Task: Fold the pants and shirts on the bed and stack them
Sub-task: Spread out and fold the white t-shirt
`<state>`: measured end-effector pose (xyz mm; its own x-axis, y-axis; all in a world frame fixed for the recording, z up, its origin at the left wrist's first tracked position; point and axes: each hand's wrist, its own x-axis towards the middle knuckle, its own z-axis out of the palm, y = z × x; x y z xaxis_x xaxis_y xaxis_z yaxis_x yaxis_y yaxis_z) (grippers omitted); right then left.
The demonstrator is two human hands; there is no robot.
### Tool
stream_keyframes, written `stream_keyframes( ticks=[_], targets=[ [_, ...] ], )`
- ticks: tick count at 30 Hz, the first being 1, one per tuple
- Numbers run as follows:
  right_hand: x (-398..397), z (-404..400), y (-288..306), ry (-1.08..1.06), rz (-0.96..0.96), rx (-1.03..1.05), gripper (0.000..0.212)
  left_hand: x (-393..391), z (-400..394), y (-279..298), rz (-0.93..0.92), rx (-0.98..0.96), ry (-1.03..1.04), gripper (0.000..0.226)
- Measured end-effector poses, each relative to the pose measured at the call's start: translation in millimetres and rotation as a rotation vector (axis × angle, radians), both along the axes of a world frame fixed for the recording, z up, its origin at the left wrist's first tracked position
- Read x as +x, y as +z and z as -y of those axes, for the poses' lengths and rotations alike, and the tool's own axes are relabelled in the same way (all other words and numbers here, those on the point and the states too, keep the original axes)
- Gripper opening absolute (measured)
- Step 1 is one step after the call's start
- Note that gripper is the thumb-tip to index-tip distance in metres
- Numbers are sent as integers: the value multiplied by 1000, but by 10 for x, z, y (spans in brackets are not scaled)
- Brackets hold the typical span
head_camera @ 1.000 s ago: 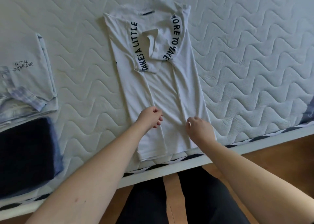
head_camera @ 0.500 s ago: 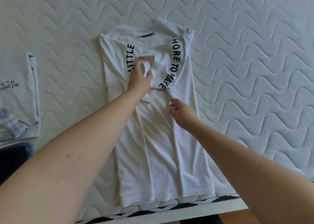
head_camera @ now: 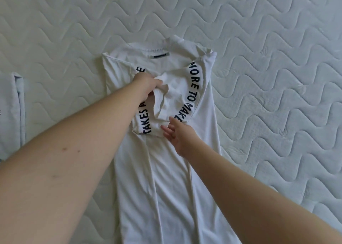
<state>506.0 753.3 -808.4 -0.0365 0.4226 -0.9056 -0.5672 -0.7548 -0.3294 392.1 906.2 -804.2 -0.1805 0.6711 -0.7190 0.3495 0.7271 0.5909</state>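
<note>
Since half a second ago your left hand (head_camera: 148, 85) has kept its grip at the folded-in left sleeve (head_camera: 159, 103), and your right hand (head_camera: 182, 139) has slid up-left to that sleeve's hem; the view has pushed in closer.

Left arm reaches diagonally from lower left, fingers curled, pinching the sleeve fabric near its cuff. Right arm comes in from lower right, fingers straight and spread, tips touching the sleeve's lower edge, holding nothing.

White t-shirt (head_camera: 166, 188) lies flat on the quilted mattress (head_camera: 268, 77), back side up, long axis running near-to-far, collar (head_camera: 166, 46) pointing away from you, hem out of frame at the bottom. Both sleeves are folded inward across the back.

Readable print: "TAKES A" on the left sleeve, partly hidden by your hand; "MORE TO MAKE" on the right sleeve (head_camera: 194, 90). Grey neck label (head_camera: 159, 56) is too blurred to read.

Folded pale garment (head_camera: 13, 118) sits at the left edge, well apart from the shirt.
</note>
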Motion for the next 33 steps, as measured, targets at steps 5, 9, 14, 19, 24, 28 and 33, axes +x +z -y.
stream_keyframes(
  ticks=[5, 9, 14, 19, 24, 28, 33],
  targets=[
    [-164, -106, 45, -65, 109, -116, 18, -248, 167, 23, 135, 122, -20, 27],
    [-167, -35, 120, -102, 233, -26, 20, -451, 390, 90, 207, 211, 103, 12],
    [-92, 148, 223, -54, 328, 41, 15, -576, 719, 37, 148, 249, 173, 14],
    [-135, 313, 148, 102, 379, 29, 11, -632, 935, -53, -25, 239, 134, 23],
    [-196, 350, 62, 130, 272, -7, 12, -606, 1038, -105, 90, 46, 116, 32],
    [-142, 374, 27, 272, 266, -49, 11, -572, 1030, -61, -89, 182, 25, 22],
    [-36, 415, 59, 537, 267, -28, 22, -509, 1012, -29, -297, 270, -140, 56]
  ],
)
